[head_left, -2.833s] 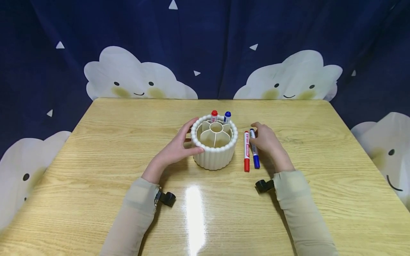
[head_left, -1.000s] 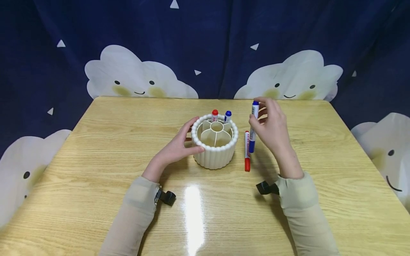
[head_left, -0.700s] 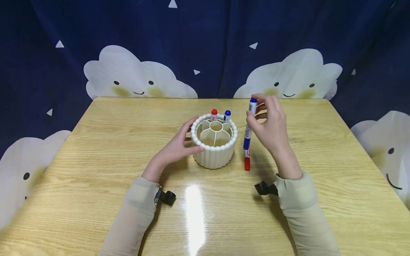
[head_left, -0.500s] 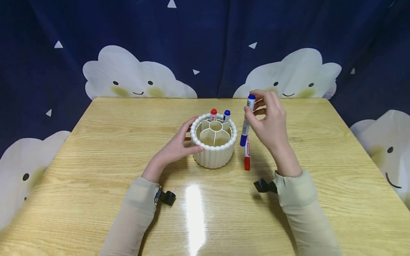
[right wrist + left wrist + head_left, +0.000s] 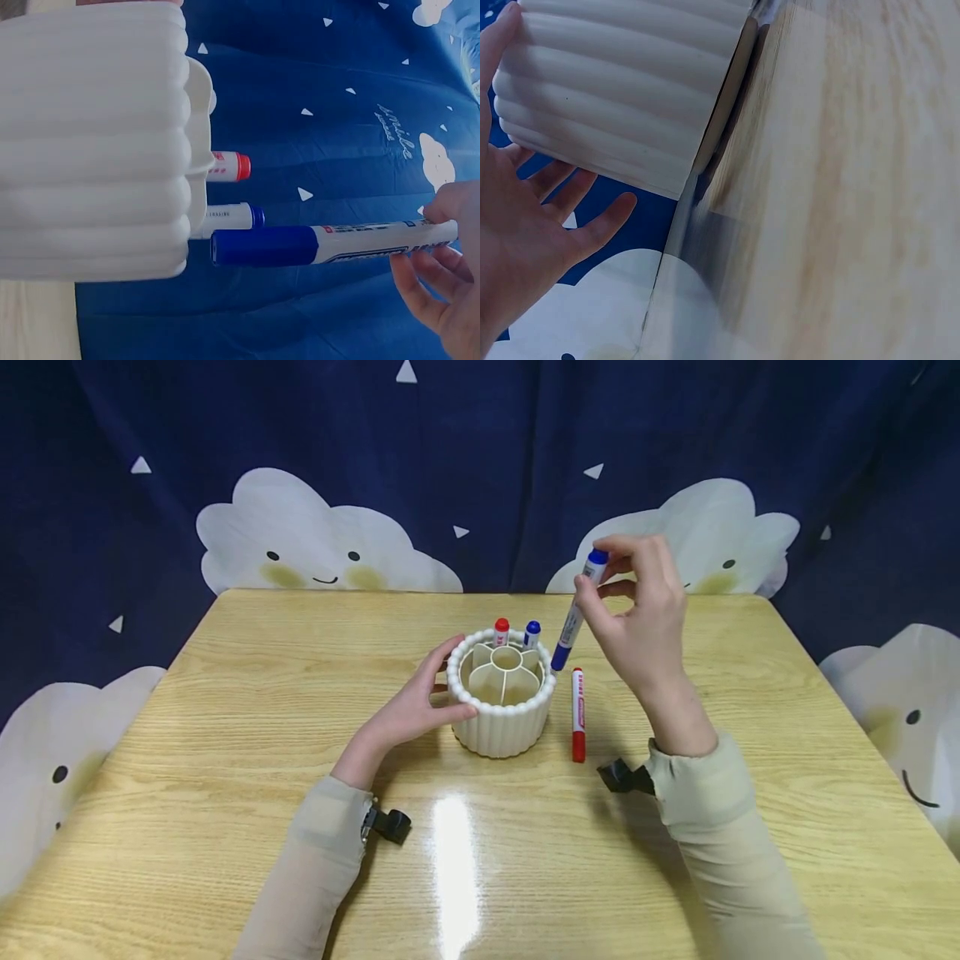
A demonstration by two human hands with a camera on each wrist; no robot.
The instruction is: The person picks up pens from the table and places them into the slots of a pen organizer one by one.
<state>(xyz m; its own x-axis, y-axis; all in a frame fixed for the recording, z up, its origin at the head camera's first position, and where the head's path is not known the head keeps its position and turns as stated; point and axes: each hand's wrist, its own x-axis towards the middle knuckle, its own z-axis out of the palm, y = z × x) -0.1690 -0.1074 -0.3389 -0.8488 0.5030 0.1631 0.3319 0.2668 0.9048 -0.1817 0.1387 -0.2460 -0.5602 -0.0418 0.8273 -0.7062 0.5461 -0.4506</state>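
A white ribbed pen holder [image 5: 501, 731] with a beaded rim and divided compartments stands on the table. My left hand [image 5: 408, 714] holds it from the left, thumb at the front of the rim, fingers round the far side. Raised beside the holder, a blue-capped whiteboard marker [image 5: 573, 622] is pinched near its upper end by my right hand [image 5: 645, 618]. It tilts, its cap pointing down at the right rim; the right wrist view shows this cap [image 5: 266, 246] just outside the rim. A red marker [image 5: 502, 633] and a blue marker [image 5: 532, 635] stand in the rear compartments.
Another red marker [image 5: 578, 714] lies on the wooden table [image 5: 225, 710], right of the holder. A dark blue curtain [image 5: 495, 460] with clouds hangs behind the table's far edge. Light glares off the table in front of the holder.
My right hand took the blue marker from the table beside the red one, raised it, and brought its capped end left to the holder's rim. My left hand stays on the holder.
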